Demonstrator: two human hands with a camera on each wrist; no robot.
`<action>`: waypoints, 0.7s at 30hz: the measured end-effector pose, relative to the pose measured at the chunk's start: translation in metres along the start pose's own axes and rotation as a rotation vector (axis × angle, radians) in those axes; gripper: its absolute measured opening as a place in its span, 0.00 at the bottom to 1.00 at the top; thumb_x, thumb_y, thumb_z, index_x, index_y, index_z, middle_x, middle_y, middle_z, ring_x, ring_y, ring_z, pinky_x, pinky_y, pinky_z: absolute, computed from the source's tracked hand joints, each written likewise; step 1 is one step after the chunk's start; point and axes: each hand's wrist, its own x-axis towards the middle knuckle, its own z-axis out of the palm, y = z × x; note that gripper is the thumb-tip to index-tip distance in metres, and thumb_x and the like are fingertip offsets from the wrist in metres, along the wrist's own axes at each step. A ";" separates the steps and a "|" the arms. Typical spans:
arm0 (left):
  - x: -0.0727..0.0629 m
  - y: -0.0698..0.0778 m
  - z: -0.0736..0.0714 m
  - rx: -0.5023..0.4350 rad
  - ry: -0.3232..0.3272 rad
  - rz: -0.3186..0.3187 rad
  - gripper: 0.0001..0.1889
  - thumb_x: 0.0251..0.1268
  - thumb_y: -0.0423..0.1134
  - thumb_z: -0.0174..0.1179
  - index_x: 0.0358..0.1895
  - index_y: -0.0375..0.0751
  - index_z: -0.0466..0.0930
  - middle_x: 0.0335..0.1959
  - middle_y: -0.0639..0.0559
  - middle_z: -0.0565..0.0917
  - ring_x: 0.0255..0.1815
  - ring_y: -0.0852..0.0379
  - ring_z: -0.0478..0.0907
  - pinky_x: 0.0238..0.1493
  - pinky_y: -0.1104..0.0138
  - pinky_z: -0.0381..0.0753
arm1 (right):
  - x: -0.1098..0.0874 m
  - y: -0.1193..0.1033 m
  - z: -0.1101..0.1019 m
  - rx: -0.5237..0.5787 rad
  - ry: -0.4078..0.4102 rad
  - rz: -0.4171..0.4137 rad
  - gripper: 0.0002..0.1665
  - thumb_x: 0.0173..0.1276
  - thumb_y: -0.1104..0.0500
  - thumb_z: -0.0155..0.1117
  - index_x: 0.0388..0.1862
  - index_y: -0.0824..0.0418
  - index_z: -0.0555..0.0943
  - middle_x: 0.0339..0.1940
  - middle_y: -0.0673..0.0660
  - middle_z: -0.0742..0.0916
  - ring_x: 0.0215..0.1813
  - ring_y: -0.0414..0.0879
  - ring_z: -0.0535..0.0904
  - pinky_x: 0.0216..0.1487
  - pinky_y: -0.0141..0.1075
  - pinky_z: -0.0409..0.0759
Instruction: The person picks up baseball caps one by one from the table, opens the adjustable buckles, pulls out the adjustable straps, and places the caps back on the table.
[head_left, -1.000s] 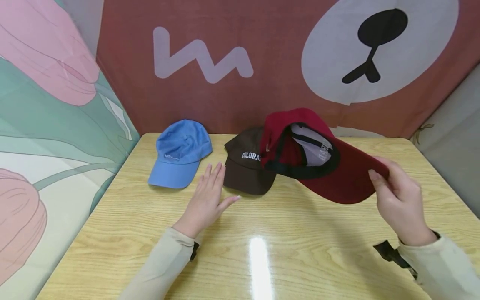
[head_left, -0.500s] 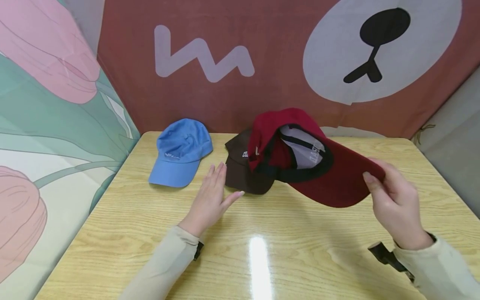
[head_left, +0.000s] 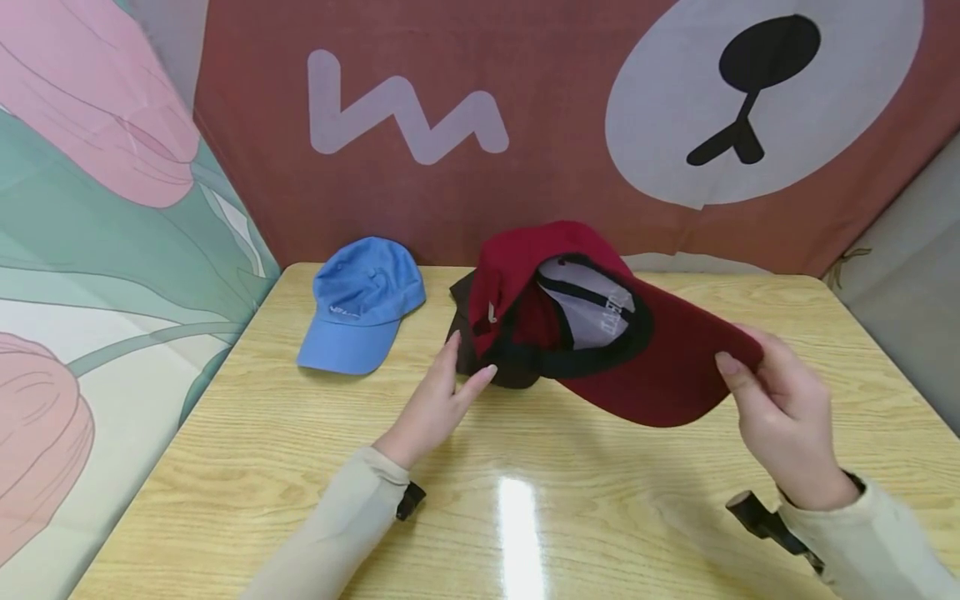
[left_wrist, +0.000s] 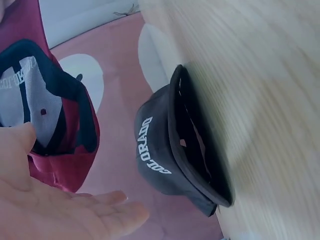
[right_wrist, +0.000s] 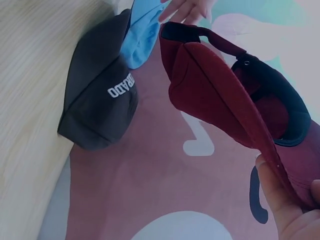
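Note:
My right hand (head_left: 795, 408) pinches the brim of a dark red baseball cap (head_left: 675, 358), thumb on the underside. The cap is tilted in the air, its hollow side facing me, with a grey lining and black sweatband. My left hand (head_left: 431, 408) reaches up to the cap's back edge with straight, parted fingers; whether it touches the cap I cannot tell. Behind the red cap, a dark brown cap (head_left: 465, 342) rests on the table, mostly hidden in the head view. The left wrist view shows this brown cap (left_wrist: 155, 145) with white COLORADO lettering.
A blue cap (head_left: 360, 308) lies at the table's back left, brim towards me. The wooden table (head_left: 600, 517) meets a reddish-brown printed cloth (head_left: 555, 100) at its back edge. A floral cloth (head_left: 135, 275) hangs on the left and a grey one (head_left: 915, 275) on the right.
My right hand has brought the red cap leftwards and slightly down, so it now covers most of the brown cap. My left hand has moved a little right, towards the cap's back edge.

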 end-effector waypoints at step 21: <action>0.008 0.006 0.008 -0.536 0.069 -0.019 0.26 0.74 0.38 0.52 0.71 0.34 0.60 0.68 0.40 0.68 0.67 0.49 0.65 0.65 0.51 0.66 | -0.007 -0.010 0.005 0.383 -0.021 -0.010 0.12 0.68 0.76 0.55 0.48 0.85 0.75 0.44 0.56 0.87 0.41 0.40 0.84 0.42 0.23 0.78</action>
